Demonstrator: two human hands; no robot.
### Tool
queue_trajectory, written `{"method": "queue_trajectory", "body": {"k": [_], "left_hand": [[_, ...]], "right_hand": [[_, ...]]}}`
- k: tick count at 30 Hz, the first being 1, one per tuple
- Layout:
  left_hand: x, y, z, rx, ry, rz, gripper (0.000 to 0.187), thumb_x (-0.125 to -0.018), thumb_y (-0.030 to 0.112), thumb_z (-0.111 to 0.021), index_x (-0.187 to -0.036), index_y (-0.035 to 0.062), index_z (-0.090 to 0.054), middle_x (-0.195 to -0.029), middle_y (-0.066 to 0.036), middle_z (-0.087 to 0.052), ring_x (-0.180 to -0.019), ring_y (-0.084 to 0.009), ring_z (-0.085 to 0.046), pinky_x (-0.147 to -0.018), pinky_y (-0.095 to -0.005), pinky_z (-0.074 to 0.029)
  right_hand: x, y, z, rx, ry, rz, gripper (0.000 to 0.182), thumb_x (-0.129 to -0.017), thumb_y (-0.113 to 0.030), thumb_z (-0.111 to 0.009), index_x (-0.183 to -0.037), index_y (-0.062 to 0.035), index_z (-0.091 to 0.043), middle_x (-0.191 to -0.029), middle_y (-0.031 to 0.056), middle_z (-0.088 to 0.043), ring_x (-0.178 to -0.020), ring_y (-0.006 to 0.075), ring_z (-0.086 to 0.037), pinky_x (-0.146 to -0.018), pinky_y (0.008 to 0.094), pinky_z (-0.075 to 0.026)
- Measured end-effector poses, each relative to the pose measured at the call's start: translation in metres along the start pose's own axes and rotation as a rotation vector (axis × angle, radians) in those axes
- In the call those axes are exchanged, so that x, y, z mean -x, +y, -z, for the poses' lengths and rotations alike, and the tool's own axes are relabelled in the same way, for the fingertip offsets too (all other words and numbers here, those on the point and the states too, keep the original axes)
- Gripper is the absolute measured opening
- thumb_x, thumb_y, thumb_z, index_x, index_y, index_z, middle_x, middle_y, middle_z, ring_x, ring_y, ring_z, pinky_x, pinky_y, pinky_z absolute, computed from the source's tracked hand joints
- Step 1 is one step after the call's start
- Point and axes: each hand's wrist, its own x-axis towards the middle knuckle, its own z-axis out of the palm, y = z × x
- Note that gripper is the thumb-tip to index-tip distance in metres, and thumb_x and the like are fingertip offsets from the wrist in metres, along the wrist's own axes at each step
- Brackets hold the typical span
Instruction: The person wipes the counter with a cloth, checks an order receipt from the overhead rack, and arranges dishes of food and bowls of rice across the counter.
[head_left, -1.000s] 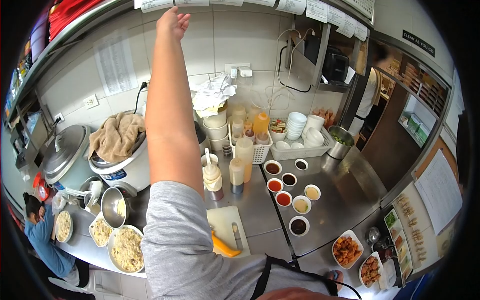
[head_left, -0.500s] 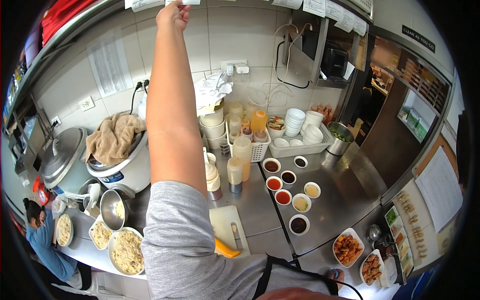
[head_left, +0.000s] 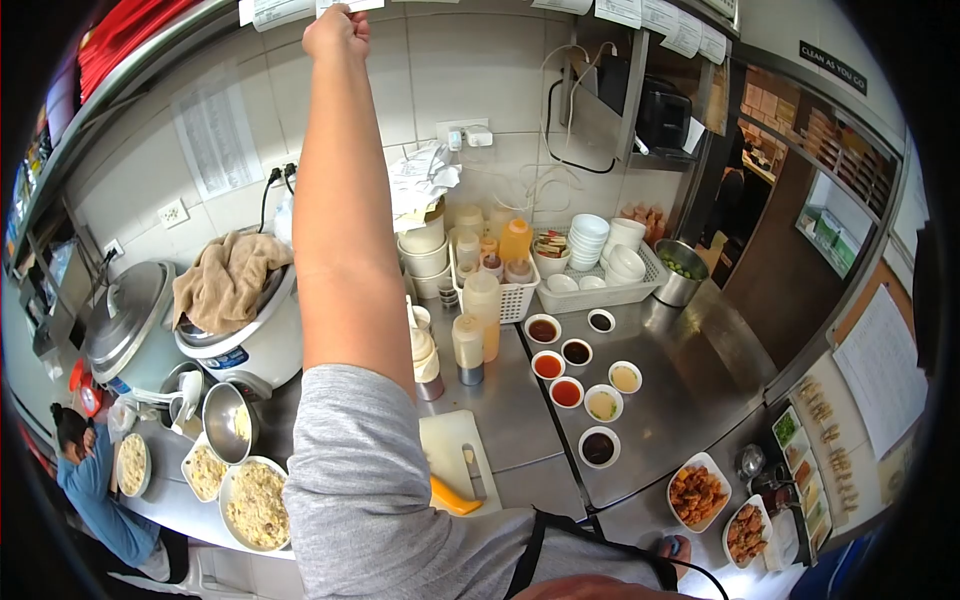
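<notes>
The left hand [head_left: 338, 32] is raised at the top edge of the view, its thumb and fingers closed on a white paper slip [head_left: 364, 5], which hangs from the shelf edge in line with other printed slips [head_left: 660, 17]. The bare forearm and grey cloth sleeve [head_left: 350, 440] cross the middle, covering part of the tiled wall [head_left: 385, 80] and the counter. The right hand [head_left: 680, 549] shows only in part at the lower right, near a bowl of glazed fried pieces [head_left: 698, 492]; whether its fingers are apart or together cannot be told. Just right of the forearm, crumpled papers [head_left: 425, 180] sit above stacked round white tubs [head_left: 424, 262], beside a white plastic basket [head_left: 516, 302] of soft squeeze bottles. Small round white sauce cups [head_left: 567, 392] with dark, red and pale sauces stand on the smooth steel counter [head_left: 690, 370]. Nearer the sleeve lies a pale, flat cutting board [head_left: 455, 440], with a curved yellow-orange thing [head_left: 455, 498] at its lower end. To the left, a rumpled tan towel [head_left: 232, 280] drapes over a large rounded cooker [head_left: 270, 345], and a shiny metal bowl [head_left: 230, 422] tilts above dishes of pale, lumpy food [head_left: 256, 503].
</notes>
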Motion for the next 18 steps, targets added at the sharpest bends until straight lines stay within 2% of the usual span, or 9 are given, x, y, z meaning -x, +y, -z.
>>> {"method": "queue_trajectory", "body": {"k": [4,9,10,11,13,14,16,17,18], "left_hand": [[0.014,-0.004,-0.002,0.028,0.035,-0.009,0.026,-0.078,0.015,-0.051,-0.097,-0.0017,-0.042,-0.086,-0.013,-0.049,-0.068,-0.0221,-0.053,-0.055,-0.03,-0.042],[0.019,-0.029,-0.008,-0.04,-0.16,0.123,0.047,-0.077,0.025,-0.055,-0.113,0.0038,-0.033,-0.103,-0.016,-0.041,-0.079,-0.0257,-0.051,-0.066,-0.0348,-0.041],[0.032,-0.027,-0.014,-0.087,-0.226,0.158,0.051,-0.076,0.025,-0.056,-0.115,0.0048,-0.031,-0.106,-0.016,-0.039,-0.081,-0.0263,-0.05,-0.067,-0.0356,-0.04],[0.047,-0.028,-0.024,-0.122,-0.129,0.141,0.041,-0.077,0.021,-0.056,-0.108,0.0026,-0.037,-0.099,-0.015,-0.045,-0.075,-0.0238,-0.052,-0.062,-0.0333,-0.041],[0.006,-0.05,-0.025,-0.142,-0.217,0.185,0.059,-0.073,0.031,-0.058,-0.12,0.0105,-0.029,-0.121,-0.011,-0.029,-0.095,-0.0241,-0.043,-0.072,-0.0392,-0.037],[-0.008,-0.058,-0.025,-0.152,-0.263,0.208,0.068,-0.071,0.037,-0.059,-0.126,0.0145,-0.026,-0.132,-0.01,-0.021,-0.105,-0.0242,-0.038,-0.077,-0.0421,-0.035],[-0.006,-0.057,-0.029,-0.236,-0.274,0.156,0.057,-0.074,0.032,-0.056,-0.121,0.0091,-0.033,-0.113,-0.009,-0.04,-0.096,-0.0238,-0.044,-0.076,-0.037,-0.036],[-0.004,-0.055,-0.031,-0.278,-0.28,0.129,0.052,-0.075,0.03,-0.055,-0.118,0.0064,-0.037,-0.104,-0.009,-0.049,-0.091,-0.0236,-0.046,-0.076,-0.0345,-0.037],[-0.001,-0.053,-0.032,-0.208,-0.282,0.118,0.044,-0.076,0.024,-0.055,-0.111,0.0043,-0.039,-0.098,-0.01,-0.05,-0.083,-0.0226,-0.048,-0.069,-0.0328,-0.038]], "right_hand": [[-0.001,-0.009,0.005,0.029,-0.035,-0.009,0.032,-0.073,-0.031,-0.054,-0.086,-0.0023,-0.055,-0.08,0.0164,-0.057,-0.072,0.0294,-0.054,-0.067,0.0368,-0.042],[-0.004,-0.013,0.011,0.179,-0.084,0.036,0.032,-0.074,-0.031,-0.053,-0.085,-0.0021,-0.055,-0.079,0.0172,-0.056,-0.072,0.0316,-0.053,-0.067,0.037,-0.042],[-0.007,-0.006,0.01,0.354,0.066,0.33,0.032,-0.074,-0.031,-0.052,-0.086,-0.0022,-0.055,-0.079,0.0175,-0.056,-0.072,0.0321,-0.053,-0.067,0.0369,-0.042],[-0.011,0.0,0.01,0.527,0.219,0.625,0.032,-0.074,-0.032,-0.052,-0.086,-0.0023,-0.055,-0.08,0.0177,-0.056,-0.073,0.0327,-0.053,-0.067,0.0367,-0.042],[-0.015,0.009,0.009,0.698,0.375,0.931,0.032,-0.073,-0.032,-0.052,-0.087,-0.0028,-0.055,-0.08,0.0178,-0.056,-0.073,0.0328,-0.053,-0.068,0.0367,-0.042],[-0.012,0.014,0.007,0.582,0.287,0.787,0.031,-0.073,-0.031,-0.052,-0.086,-0.0027,-0.055,-0.08,0.0177,-0.056,-0.073,0.0326,-0.053,-0.067,0.0365,-0.042],[-0.003,0.017,0.004,0.238,0.107,0.286,0.03,-0.073,-0.03,-0.052,-0.086,-0.0026,-0.055,-0.079,0.0175,-0.055,-0.073,0.0322,-0.053,-0.067,0.0362,-0.042],[-0.002,0.016,-0.001,0.176,0.084,0.194,0.029,-0.073,-0.029,-0.052,-0.086,-0.0026,-0.055,-0.079,0.0174,-0.055,-0.072,0.032,-0.053,-0.067,0.036,-0.042],[-0.001,0.016,-0.003,0.149,0.077,0.156,0.029,-0.072,-0.028,-0.052,-0.086,-0.0025,-0.054,-0.079,0.0173,-0.055,-0.072,0.0318,-0.053,-0.066,0.0359,-0.042]]}}
